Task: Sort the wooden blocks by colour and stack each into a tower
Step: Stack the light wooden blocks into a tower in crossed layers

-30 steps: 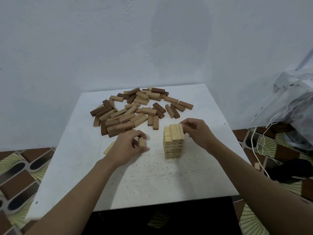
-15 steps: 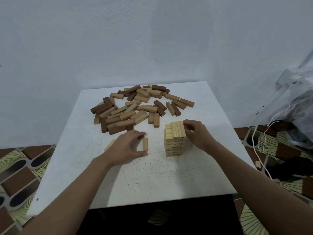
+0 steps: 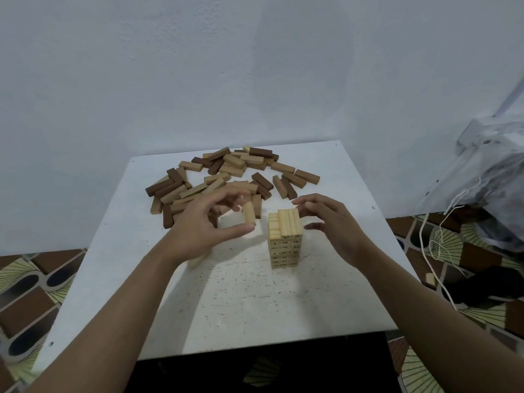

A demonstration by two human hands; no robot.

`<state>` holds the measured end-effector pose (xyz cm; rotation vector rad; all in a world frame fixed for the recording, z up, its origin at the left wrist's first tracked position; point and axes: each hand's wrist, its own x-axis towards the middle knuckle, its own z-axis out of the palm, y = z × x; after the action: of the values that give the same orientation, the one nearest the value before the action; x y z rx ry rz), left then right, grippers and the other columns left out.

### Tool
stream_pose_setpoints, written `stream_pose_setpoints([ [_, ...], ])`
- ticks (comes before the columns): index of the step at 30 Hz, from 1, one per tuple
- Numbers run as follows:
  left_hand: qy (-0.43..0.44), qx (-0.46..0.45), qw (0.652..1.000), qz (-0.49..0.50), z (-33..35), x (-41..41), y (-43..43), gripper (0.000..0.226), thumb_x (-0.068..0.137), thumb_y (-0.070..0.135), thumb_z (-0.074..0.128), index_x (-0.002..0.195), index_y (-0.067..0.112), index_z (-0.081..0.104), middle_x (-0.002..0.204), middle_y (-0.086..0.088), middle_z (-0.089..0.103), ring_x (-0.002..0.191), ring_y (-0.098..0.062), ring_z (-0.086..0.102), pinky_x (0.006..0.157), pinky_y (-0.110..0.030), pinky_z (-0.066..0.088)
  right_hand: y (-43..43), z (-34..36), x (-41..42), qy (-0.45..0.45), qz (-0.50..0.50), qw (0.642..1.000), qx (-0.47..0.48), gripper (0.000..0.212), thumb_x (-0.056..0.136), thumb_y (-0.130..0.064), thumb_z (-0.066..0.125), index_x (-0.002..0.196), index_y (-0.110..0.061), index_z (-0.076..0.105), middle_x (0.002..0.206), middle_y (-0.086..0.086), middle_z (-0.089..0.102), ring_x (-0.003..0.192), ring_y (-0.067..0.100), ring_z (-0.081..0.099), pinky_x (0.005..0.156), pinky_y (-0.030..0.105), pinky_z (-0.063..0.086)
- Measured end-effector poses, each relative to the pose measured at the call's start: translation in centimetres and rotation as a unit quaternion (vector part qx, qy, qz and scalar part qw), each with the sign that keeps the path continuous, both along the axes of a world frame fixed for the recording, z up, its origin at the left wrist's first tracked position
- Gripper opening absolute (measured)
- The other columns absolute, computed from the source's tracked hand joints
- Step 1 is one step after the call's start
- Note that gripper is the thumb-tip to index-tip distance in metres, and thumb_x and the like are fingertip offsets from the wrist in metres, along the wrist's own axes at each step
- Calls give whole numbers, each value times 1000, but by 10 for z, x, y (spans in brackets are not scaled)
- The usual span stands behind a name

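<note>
One pale block (image 3: 249, 213) is held upright just left of the pale tower (image 3: 285, 239), pinched between the thumb and fingers of the left hand (image 3: 204, 225). Right of the tower, the right hand (image 3: 331, 222) hovers with its fingers loosely spread near the top; I cannot tell whether they touch it. Behind the tower, loose blocks (image 3: 226, 177) in brown and pale wood lie heaped on the white tabletop (image 3: 255, 302).
</note>
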<state>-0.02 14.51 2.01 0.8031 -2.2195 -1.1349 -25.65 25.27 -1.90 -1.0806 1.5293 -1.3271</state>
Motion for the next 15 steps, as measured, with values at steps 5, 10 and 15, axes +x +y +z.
stream_pose_setpoints([
  [5,-22,-35,998,-54,19,-10,13,55,76,33,89,125,36,65,113,13,68,116,-13,62,99,-42,50,8,4,-6,26,59,998,-10,35,94,-41,47,115,-23,69,115,1,70,116,21,62,96,49,51],
  [10,-51,-62,994,-71,10,-16,13,61,74,42,88,129,38,63,116,14,66,118,-14,60,97,-41,50,22,10,-6,86,118,989,8,55,75,-59,67,124,-36,62,125,-11,65,123,11,56,100,42,50],
  [15,-44,-71,994,-74,4,-21,11,62,74,46,89,130,37,63,117,12,67,116,-17,61,94,-40,52,22,13,-3,147,132,980,7,56,76,-50,76,127,-42,56,127,-18,62,125,6,53,102,43,50],
])
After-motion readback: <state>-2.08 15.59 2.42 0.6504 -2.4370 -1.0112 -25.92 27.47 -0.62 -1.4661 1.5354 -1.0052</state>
